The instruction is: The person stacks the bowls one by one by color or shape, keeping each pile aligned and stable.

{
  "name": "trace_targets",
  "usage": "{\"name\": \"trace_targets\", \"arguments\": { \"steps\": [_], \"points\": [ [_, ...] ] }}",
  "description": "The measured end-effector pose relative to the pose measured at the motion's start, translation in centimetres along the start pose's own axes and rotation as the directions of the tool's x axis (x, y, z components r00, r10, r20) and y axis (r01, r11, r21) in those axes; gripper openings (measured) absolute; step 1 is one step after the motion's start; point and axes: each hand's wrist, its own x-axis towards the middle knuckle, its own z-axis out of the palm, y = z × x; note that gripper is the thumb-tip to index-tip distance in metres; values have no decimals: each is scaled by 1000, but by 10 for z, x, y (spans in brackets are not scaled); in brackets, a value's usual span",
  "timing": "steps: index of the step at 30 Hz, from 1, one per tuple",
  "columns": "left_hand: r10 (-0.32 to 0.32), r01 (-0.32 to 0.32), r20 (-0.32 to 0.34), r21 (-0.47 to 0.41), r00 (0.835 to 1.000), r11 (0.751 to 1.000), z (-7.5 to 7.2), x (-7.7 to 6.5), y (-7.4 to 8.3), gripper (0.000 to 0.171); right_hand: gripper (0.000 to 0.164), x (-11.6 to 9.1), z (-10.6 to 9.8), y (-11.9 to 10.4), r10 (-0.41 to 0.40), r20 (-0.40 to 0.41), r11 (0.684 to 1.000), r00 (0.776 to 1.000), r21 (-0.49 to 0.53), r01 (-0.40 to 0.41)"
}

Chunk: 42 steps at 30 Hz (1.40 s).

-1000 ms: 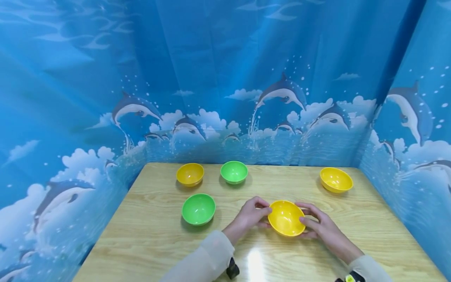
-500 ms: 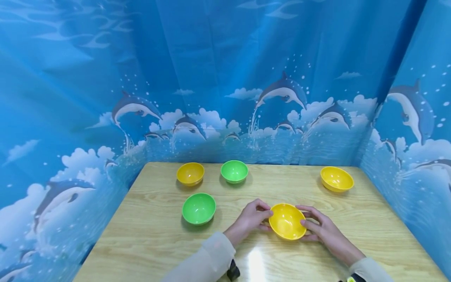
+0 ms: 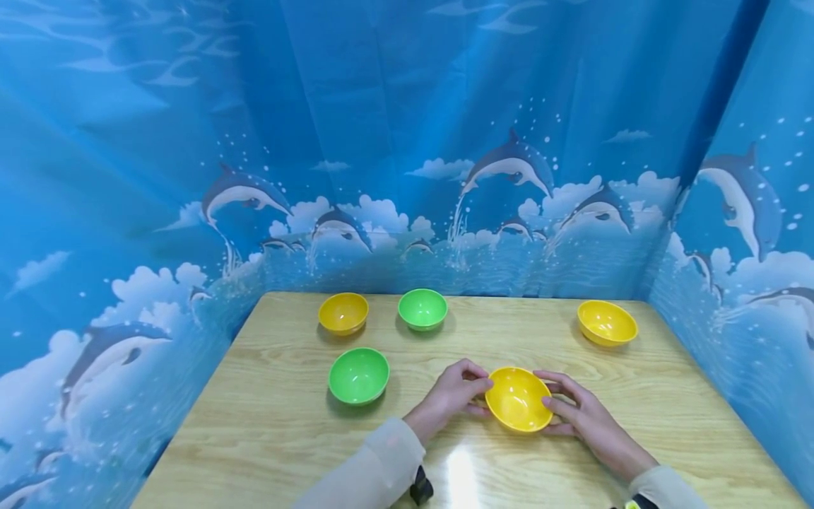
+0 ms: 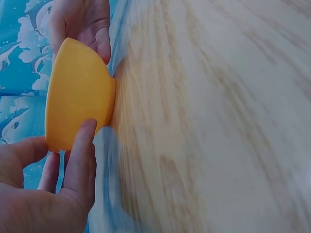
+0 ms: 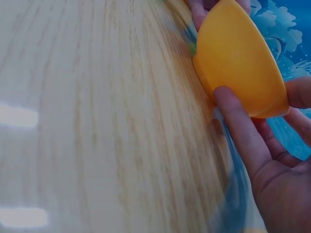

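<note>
A glossy yellow bowl (image 3: 518, 400) is held between both hands at the front right of the table. My left hand (image 3: 450, 396) pinches its left side, thumb at the rim and other fingers along the outer wall. On the opposite side my right hand (image 3: 584, 410) grips the bowl the same way. The left wrist view shows the bowl's outer wall (image 4: 80, 97) with its foot close to the tabletop. In the right wrist view, a finger of the right hand (image 5: 277, 179) lies against the wall near the foot, with the thumb at the rim.
To the left, a green bowl (image 3: 359, 377) stands on the wooden table (image 3: 267, 424). Behind it are an orange-yellow bowl (image 3: 343, 314) and a second green bowl (image 3: 422, 309). Another yellow bowl (image 3: 607, 324) sits at the back right. A blue dolphin-print curtain (image 3: 407, 141) borders the table.
Over the first half second both hands and the yellow bowl shifted slightly toward the front of the table. Since then they have stayed in place. The other bowls have not moved.
</note>
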Motion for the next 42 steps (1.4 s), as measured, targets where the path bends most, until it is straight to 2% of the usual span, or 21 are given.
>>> {"name": "trace_targets", "arguments": {
  "steps": [13, 20, 24, 30, 36, 42],
  "points": [
    [-41, 41, -5, -5, 999, 999, -3, 4, 3, 16, 67, -1, -1, 3, 9, -5, 1000, 1000, 12, -9],
    [12, -12, 33, 0, 999, 1000, -14, 2, 14, 17, 68, -1, 0, 0, 10, -5, 1000, 1000, 12, -10],
    [57, -56, 50, -19, 997, 998, -24, 2, 23, 20, 68, -1, 1, 0, 10, -5, 1000, 1000, 12, -9],
    [89, -89, 18, -17, 996, 996, -41, 1, 38, 25, 68, -1, 1, 0, 13, -4, 1000, 1000, 14, -12],
    [101, -101, -15, -3, 995, 995, -65, 5, 51, 27, 68, -1, 1, 0, 7, 1, 1000, 1000, 16, -7],
    [88, -86, -67, 30, 994, 996, -95, 7, 63, 33, 69, -2, 3, -1, -3, 3, 1000, 1000, 11, 3]
  ]
}}
